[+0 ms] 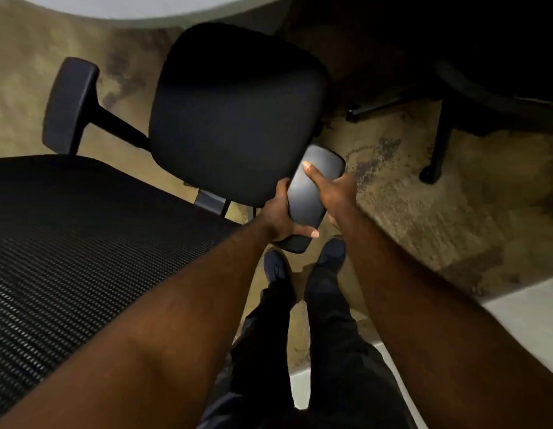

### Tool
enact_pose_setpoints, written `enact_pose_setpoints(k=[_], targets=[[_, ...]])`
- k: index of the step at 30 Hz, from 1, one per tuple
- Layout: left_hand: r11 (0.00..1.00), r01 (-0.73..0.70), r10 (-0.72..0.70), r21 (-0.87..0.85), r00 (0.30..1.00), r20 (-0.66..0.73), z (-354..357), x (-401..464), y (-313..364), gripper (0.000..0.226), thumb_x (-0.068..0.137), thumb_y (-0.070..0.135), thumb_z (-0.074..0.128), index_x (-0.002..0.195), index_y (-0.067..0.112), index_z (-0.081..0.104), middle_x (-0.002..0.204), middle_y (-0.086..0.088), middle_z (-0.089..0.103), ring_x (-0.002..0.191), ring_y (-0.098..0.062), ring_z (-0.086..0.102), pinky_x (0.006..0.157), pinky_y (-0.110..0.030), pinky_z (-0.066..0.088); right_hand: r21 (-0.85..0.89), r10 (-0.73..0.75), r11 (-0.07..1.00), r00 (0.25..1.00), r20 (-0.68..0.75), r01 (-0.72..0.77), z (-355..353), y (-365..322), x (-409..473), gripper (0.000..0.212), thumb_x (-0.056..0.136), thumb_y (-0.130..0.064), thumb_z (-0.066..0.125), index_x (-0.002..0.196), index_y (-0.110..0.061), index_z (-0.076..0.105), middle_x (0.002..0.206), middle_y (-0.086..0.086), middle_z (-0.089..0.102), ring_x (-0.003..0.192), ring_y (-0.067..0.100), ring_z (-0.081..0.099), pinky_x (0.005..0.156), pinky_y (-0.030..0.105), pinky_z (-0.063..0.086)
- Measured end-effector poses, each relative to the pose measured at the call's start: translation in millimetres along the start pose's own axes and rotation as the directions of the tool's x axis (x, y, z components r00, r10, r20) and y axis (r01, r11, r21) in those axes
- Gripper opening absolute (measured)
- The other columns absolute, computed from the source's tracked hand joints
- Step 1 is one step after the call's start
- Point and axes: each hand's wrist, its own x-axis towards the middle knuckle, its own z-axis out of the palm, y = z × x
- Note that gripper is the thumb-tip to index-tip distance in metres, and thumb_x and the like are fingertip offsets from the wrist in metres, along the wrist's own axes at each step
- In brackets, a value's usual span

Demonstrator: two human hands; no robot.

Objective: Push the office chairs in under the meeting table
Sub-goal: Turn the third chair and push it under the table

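Observation:
A black office chair stands in front of me, its padded seat (238, 113) pointing toward the pale meeting table (151, 7) at the top edge. Its mesh backrest (83, 243) fills the lower left. The seat front lies just short of the table's rim. Both hands hold the chair's right armrest pad (312, 187): my left hand (281, 215) wraps its near left side with the thumb under the end, and my right hand (334, 190) grips its right side, thumb laid on top. The left armrest (69, 103) sticks out at the far left.
A second black chair's base and castor legs (439, 144) stand at the upper right, partly in dark shadow. The floor (439, 227) is worn brown carpet. A pale flat surface (523, 320) lies at the right. My legs and dark shoes (331, 252) are below the armrest.

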Motion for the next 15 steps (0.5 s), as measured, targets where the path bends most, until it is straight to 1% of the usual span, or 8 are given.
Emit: enact_pose_setpoints(k=[2,3,5,7,9,11,13,15], targets=[[1.0,-0.002,0.002,-0.002,1.0,0.003,-0.9,0.5,2.5,0.135,0.052,0.033,0.097,0.15,0.03,0.004,0.144,-0.01,0.042,0.128,-0.034,0.046,0.097,-0.056,0.049,-0.016,-0.01,1.0,1.0,0.0,0.01,-0.2,-0.4,4.2,0.086,0.054,-0.064,0.082,0.116,-0.008,0.062,0.097,-0.003,0.059,0.075,0.011,0.057,0.049,0.012,0.04],[1.0,0.002,-0.002,0.002,1.0,0.003,-1.5,0.6,4.4,0.135,0.052,0.033,0.096,0.15,0.03,0.004,0.144,-0.01,0.042,0.128,-0.034,0.046,0.097,-0.056,0.049,-0.03,-0.01,0.999,1.0,0.002,0.01,-0.8,-1.5,5.7,0.086,0.055,-0.065,0.081,0.116,-0.008,0.062,0.098,-0.002,0.06,0.075,0.012,0.057,0.051,0.014,0.043],[1.0,0.015,-0.015,0.022,1.0,0.001,-3.0,-0.2,8.5,0.135,0.053,0.034,0.096,0.151,0.029,0.002,0.144,-0.012,0.042,0.128,-0.035,0.046,0.098,-0.057,0.049,-0.074,-0.004,0.997,1.0,0.018,0.005,-3.3,-4.2,6.7,0.089,0.056,-0.067,0.079,0.118,-0.006,0.06,0.105,0.004,0.062,0.083,0.019,0.061,0.064,0.025,0.051],[0.997,0.032,-0.033,0.064,0.999,0.005,-4.8,-2.8,13.4,0.136,0.056,0.037,0.094,0.151,0.028,-0.003,0.146,-0.013,0.041,0.129,-0.036,0.045,0.1,-0.057,0.047,-0.11,-0.017,0.994,0.998,0.058,0.023,-8.3,-6.2,5.5,0.088,0.063,-0.066,0.077,0.123,-0.006,0.057,0.116,0.008,0.063,0.094,0.024,0.062,0.075,0.033,0.053],[0.994,0.031,-0.032,0.107,0.999,0.008,-7.5,-6.7,17.2,0.137,0.06,0.039,0.092,0.153,0.024,-0.008,0.15,-0.014,0.036,0.134,-0.036,0.041,0.105,-0.056,0.043,-0.102,-0.047,0.993,0.994,0.104,0.057,-15.9,-8.3,2.6,0.08,0.074,-0.059,0.074,0.13,-0.006,0.053,0.126,0.01,0.061,0.103,0.025,0.061,0.08,0.034,0.052],[0.994,0.017,-0.016,0.105,1.0,-0.01,-12.2,-13.9,20.4,0.138,0.062,0.042,0.09,0.154,0.024,-0.01,0.156,-0.013,0.028,0.139,-0.035,0.035,0.109,-0.056,0.038,-0.088,-0.073,0.993,0.99,0.124,0.084,-24.9,-12.9,-3.6,0.076,0.082,-0.051,0.07,0.138,-0.007,0.046,0.135,0.011,0.056,0.117,0.027,0.057,0.092,0.038,0.051],[0.997,0.002,0.002,0.079,0.999,-0.051,-20.1,-23.5,24.0,0.135,0.064,0.045,0.088,0.155,0.026,-0.009,0.159,-0.011,0.02,0.142,-0.035,0.03,0.112,-0.054,0.035,-0.133,-0.119,0.982,0.988,0.101,0.132,-34.6,-21.9,-13.1,0.076,0.086,-0.047,0.068,0.144,-0.008,0.039,0.146,0.011,0.046,0.129,0.027,0.048,0.103,0.039,0.043],[0.997,-0.031,0.038,0.069,0.994,-0.106,-31.8,-34.5,29.3,0.13,0.067,0.047,0.086,0.155,0.026,-0.007,0.161,-0.01,0.017,0.144,-0.034,0.027,0.114,-0.052,0.032,-0.17,-0.199,0.963,0.977,0.083,0.21,-43.0,-33.2,-23.9,0.072,0.088,-0.041,0.068,0.145,-0.008,0.038,0.148,0.011,0.043,0.131,0.027,0.045,0.105,0.038,0.041]])
